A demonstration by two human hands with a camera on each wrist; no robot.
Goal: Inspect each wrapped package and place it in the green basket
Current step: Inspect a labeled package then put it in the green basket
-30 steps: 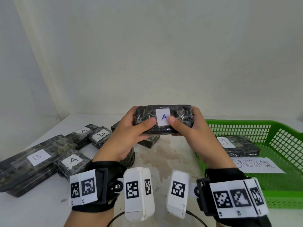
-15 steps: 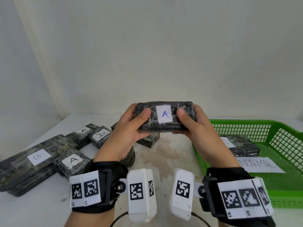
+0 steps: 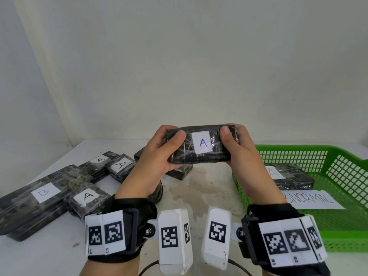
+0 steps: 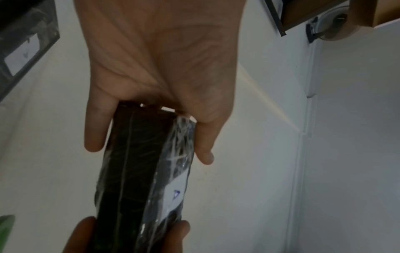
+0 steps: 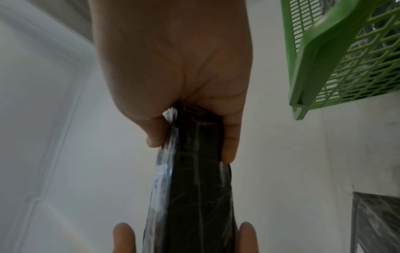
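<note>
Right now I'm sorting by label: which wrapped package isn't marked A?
The long package at the table's far left: its white label reads B, while the other readable labels show A.

- A held package (image 3: pixel 201 145) hangs above the bench (image 3: pixel 209 188) middle, between both hands.
- Other packages (image 3: pixel 59 188) crowd the bench's left side.
- The basket (image 3: pixel 338 236) sits at the right edge, with one package (image 3: pixel 292 176) and a paper sheet (image 3: pixel 314 200) in it.

A white counter (image 3: pixel 209 196) is showing a brownish stain (image 3: pixel 196 187) at its middle, a pale wall (image 3: pixel 179 66) is rising behind, and a black cable (image 3: pixel 148 267) is curving near the front edge
</note>
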